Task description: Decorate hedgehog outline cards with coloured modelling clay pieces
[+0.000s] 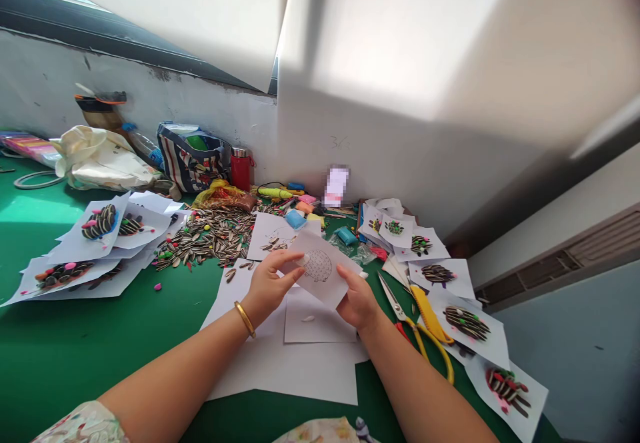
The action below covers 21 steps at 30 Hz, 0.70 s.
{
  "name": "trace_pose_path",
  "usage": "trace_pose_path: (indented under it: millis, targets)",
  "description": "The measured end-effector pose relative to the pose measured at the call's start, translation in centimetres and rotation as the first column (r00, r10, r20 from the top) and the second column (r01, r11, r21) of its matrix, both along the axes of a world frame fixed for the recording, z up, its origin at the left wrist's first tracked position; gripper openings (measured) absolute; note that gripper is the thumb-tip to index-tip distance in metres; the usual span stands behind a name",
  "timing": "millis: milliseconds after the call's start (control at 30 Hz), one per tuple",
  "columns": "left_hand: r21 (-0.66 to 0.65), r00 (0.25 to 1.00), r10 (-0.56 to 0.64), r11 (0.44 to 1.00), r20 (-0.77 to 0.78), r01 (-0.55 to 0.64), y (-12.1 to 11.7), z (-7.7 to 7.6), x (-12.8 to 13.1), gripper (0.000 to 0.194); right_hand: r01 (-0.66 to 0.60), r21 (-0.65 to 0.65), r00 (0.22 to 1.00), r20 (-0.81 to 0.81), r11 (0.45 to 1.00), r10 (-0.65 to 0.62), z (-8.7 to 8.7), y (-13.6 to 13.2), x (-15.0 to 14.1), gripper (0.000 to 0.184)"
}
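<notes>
Both my hands hold a small white paper with a hedgehog outline drawing above the green table. My left hand pinches its left edge, thumb and index finger closed on the sheet, a gold bangle on the wrist. My right hand grips the lower right edge with curled fingers. Beneath the hands lie blank white sheets, one with a single sunflower seed on it.
A heap of sunflower seeds lies left of centre. Finished seed hedgehog pictures sit in piles at left and right. Yellow-handled scissors lie by my right wrist. Clay pieces, bags and a red flask line the wall.
</notes>
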<state>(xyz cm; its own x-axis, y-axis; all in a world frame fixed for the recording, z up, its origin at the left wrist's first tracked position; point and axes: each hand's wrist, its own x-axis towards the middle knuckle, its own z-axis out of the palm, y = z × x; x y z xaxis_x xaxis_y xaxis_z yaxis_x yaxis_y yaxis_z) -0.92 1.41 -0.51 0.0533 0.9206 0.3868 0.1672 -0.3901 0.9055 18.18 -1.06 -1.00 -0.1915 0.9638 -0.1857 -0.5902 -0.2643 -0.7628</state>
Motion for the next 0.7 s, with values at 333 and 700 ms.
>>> trace_pose_path:
  millis: [333, 700]
  targets:
    - [-0.004, 0.997, -0.04, 0.999, -0.066, 0.04, 0.02, 0.04, -0.08, 0.027, -0.004, 0.014, 1.0, 0.002, 1.0, 0.004, -0.14, 0.01, 0.11, 0.041]
    - [-0.012, 0.994, -0.048, 0.999, -0.102, 0.047, 0.24, -0.22, -0.19, 0.028, 0.01, -0.025, 0.999, -0.044, 1.0, -0.011, -0.41, 0.17, 0.06, 0.037]
